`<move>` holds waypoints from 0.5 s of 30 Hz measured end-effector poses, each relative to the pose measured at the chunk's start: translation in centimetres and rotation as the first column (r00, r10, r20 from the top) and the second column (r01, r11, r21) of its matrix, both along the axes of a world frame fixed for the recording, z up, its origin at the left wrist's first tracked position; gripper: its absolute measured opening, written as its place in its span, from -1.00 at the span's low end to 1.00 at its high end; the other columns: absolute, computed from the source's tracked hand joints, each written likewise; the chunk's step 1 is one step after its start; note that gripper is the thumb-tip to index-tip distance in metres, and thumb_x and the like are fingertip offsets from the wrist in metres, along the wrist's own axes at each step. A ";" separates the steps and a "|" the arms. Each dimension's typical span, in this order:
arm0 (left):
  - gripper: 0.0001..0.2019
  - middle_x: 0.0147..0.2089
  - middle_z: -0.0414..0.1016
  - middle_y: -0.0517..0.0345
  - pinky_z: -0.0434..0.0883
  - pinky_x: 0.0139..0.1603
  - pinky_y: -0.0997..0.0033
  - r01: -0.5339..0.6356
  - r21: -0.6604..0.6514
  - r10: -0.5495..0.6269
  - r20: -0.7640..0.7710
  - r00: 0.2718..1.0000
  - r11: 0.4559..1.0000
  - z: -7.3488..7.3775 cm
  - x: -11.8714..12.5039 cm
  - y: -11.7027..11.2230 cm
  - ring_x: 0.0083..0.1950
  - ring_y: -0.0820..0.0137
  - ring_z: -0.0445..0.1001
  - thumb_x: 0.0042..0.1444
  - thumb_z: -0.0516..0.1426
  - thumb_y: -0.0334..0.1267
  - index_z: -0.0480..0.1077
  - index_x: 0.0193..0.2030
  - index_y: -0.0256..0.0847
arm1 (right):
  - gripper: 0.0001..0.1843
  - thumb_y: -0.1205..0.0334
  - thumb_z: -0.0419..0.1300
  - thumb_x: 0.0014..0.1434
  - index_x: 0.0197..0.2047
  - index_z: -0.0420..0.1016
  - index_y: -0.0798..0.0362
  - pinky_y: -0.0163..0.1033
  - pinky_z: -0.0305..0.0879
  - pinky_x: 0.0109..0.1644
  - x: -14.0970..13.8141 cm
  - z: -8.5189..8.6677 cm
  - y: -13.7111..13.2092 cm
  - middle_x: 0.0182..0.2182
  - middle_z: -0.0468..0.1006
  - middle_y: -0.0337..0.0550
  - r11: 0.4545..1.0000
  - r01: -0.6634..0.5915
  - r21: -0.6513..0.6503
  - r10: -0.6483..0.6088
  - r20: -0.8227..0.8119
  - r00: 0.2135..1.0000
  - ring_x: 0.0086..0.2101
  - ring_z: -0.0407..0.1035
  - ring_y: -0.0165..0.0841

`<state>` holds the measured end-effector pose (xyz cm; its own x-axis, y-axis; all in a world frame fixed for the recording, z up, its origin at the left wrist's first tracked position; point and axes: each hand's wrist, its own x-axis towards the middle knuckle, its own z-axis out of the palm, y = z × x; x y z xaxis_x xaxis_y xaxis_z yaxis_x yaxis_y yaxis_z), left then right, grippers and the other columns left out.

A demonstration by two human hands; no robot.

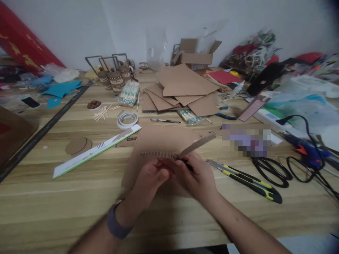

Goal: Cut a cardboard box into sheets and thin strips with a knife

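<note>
Both my hands meet over a brown cardboard sheet [161, 141] lying on the wooden table [53, 197]. My left hand [149, 180] and my right hand [197, 176] pinch a narrow corrugated cardboard strip [197, 144]. The strip bends at my fingers: one end runs left along the sheet, the other rises to the upper right. A dark wristband sits on my left wrist. What my fingertips do to the strip is blurred.
A yellow-black utility knife [246, 180] and black scissors [272, 173] lie right of my hands, a blue glue gun [309, 155] beyond. A white-green ruler [97, 150], cardboard discs [78, 145] and tape roll [127, 120] lie left. Stacked cardboard [182, 90] and an open box [194, 56] lie behind.
</note>
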<state>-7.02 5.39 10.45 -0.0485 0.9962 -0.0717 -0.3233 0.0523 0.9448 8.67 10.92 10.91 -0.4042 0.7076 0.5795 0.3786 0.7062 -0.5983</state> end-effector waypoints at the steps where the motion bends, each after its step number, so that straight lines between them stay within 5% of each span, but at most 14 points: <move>1: -0.47 -0.23 0.63 0.00 0.49 -0.17 0.31 -0.035 0.001 0.035 -0.121 0.992 0.999 0.0 0.2 0.0 -0.23 0.25 0.56 -0.04 0.31 0.25 0.48 -0.23 -0.22 | -0.89 0.27 0.09 0.33 -0.20 0.44 -0.04 -0.27 0.40 -0.32 -0.2 -0.1 -0.1 -0.34 0.59 -0.17 1.000 -0.023 0.005 0.023 0.013 1.000 -0.33 0.49 -0.30; 5: -0.62 -0.29 0.61 0.07 0.46 -0.20 0.35 -0.143 0.065 0.156 -0.440 0.884 0.988 -0.1 0.2 -0.5 -0.24 0.28 0.55 0.19 0.16 0.11 0.49 -0.27 -0.20 | -0.86 0.29 0.07 0.34 -0.19 0.46 -0.03 -0.28 0.41 -0.29 -0.4 -0.2 -0.4 -0.32 0.60 -0.15 0.991 -0.129 -0.026 0.130 0.056 0.990 -0.31 0.50 -0.32; 15: -0.69 -0.52 0.36 0.25 0.24 -0.43 0.44 -0.165 0.058 0.164 -0.632 0.757 0.985 -0.3 -0.3 -0.3 -0.45 0.40 0.33 0.24 0.05 -0.05 0.30 -0.47 -0.14 | -0.71 0.33 -0.01 0.37 -0.42 0.27 -0.03 -0.36 0.23 -0.46 -0.3 0.4 -0.1 -0.52 0.44 -0.29 0.963 -0.234 -0.135 0.249 0.116 0.961 -0.51 0.36 -0.42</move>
<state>-7.36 5.04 10.11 -0.2459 0.9687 0.0328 0.3436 0.0555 0.9375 8.34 10.83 11.27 -0.6382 0.6402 0.4276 0.2861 0.7129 -0.6402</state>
